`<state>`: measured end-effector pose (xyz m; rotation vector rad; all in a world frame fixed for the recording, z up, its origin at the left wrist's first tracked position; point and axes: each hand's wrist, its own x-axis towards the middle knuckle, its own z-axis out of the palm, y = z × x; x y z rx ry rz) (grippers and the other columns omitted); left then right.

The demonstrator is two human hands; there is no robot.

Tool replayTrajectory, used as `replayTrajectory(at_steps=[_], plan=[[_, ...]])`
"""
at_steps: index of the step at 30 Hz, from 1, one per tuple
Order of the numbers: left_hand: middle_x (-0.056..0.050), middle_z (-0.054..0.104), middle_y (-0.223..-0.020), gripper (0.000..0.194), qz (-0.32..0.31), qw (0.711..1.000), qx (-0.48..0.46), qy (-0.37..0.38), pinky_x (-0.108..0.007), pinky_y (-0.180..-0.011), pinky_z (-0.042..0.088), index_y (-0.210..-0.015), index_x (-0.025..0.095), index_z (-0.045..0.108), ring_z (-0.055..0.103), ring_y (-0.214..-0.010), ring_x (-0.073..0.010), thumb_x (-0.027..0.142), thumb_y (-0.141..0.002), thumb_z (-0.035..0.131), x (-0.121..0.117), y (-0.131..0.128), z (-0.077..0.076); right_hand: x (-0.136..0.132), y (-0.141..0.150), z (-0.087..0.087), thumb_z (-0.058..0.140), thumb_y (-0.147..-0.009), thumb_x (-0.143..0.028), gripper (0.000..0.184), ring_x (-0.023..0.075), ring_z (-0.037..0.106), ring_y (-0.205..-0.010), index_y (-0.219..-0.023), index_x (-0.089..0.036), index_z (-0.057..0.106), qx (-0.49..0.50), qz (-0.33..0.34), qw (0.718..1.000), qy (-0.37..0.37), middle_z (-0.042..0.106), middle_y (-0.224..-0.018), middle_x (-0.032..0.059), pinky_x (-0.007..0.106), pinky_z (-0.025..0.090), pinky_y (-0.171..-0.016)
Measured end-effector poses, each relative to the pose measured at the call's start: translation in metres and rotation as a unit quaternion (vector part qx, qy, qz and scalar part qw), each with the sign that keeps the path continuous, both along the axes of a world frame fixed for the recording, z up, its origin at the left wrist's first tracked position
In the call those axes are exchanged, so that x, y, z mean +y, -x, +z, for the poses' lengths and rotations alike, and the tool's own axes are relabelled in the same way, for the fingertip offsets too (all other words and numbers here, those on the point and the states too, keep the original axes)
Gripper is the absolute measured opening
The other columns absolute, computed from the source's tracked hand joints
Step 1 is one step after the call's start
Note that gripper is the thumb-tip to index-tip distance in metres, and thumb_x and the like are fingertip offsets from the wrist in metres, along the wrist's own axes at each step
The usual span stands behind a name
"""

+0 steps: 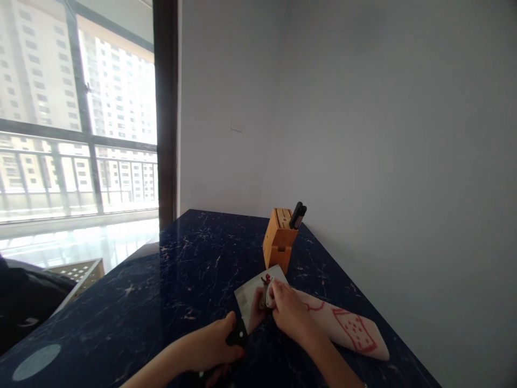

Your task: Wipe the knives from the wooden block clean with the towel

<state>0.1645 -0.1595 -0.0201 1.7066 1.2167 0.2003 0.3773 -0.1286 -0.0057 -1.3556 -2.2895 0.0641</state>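
1. Head view, near side: gripping a cleaver (255,285) by its dark handle in the left hand (216,343), with the blade angled up and away above the dark, veined tabletop (189,258).
2. Head view, right of that: pinching the folded end of a white cloth (349,327) with red print in the right hand (287,307), at the broad blade face. Looks like contact; can't fully confirm. Trailing off rightward past the wrist: the rest of the cloth, along the tabletop.
3. Head view, beyond the blade: an upright wooden knife block (278,237), with tool handles (296,214) sticking out of the top. Can't tell if touching the blade; just beside it at least.
4. Step in hand, judging by pose: wiping the blade face. Can't call how far along.
5. Next move likely calls for: steady left grip, cloth pressed flat, strokes away from the cutting edge, fingertips behind the fold.
6. Watch for: nicking fingers through thin cloth, or knocking the block.
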Motion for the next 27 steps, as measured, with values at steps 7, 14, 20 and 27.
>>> replayTrajectory(at_steps=[7, 14, 20, 27], plan=[[0.005, 0.059, -0.056, 0.031, 0.009, 1.0, 0.013, -0.007, -0.016, -0.028, 0.033, -0.096, 0.02, 0.035, 0.047, -0.033, -0.009, 0.024, -0.071, 0.052, -0.003, -0.002, 0.008, -0.014, 0.009, 0.003, 0.041, -0.059, -0.005, 0.026, 0.0143, 0.049, -0.076, -0.078, -0.023, 0.041, 0.04, 0.082, 0.994, 0.062, 0.051, -0.08, -0.0006, 0.023, 0.037, -0.067], [0.002, 0.064, -0.067, 0.031, -0.015, 0.999, 0.008, -0.038, -0.019, -0.037, 0.04, -0.099, 0.02, 0.035, 0.057, -0.043, -0.0119, 0.025, -0.072, 0.05, -0.002, 0.002, 0.006, -0.003, 0.005, -0.001, 0.043, -0.057, -0.005, 0.025, 0.0154, 0.047, -0.075, -0.076, -0.02, 0.041, -0.003, 0.004, 0.998, 0.057, 0.05, -0.077, 0.0006, 0.025, 0.035, -0.067], [0.003, 0.062, -0.064, 0.028, -0.005, 1.0, 0.003, -0.031, -0.016, -0.035, 0.035, -0.095, 0.02, 0.037, 0.056, -0.044, -0.0109, 0.023, -0.07, 0.049, -0.001, 0.001, 0.004, -0.003, 0.018, 0.001, 0.042, -0.064, -0.004, 0.029, 0.0161, 0.048, -0.088, -0.088, -0.02, 0.047, 0.065, 0.075, 0.995, 0.0, 0.054, -0.09, 0.0025, 0.027, 0.037, -0.078], [0.002, 0.063, -0.062, 0.037, -0.004, 1.0, 0.015, -0.025, -0.018, -0.034, 0.035, -0.104, 0.018, 0.033, 0.054, -0.04, -0.0116, 0.024, -0.071, 0.047, -0.003, 0.0, 0.004, 0.02, 0.002, -0.001, 0.037, -0.08, -0.008, 0.041, 0.0216, 0.043, -0.106, -0.119, -0.014, 0.048, 0.04, -0.043, 0.996, -0.069, 0.052, -0.113, 0.01, 0.034, 0.032, -0.094]])
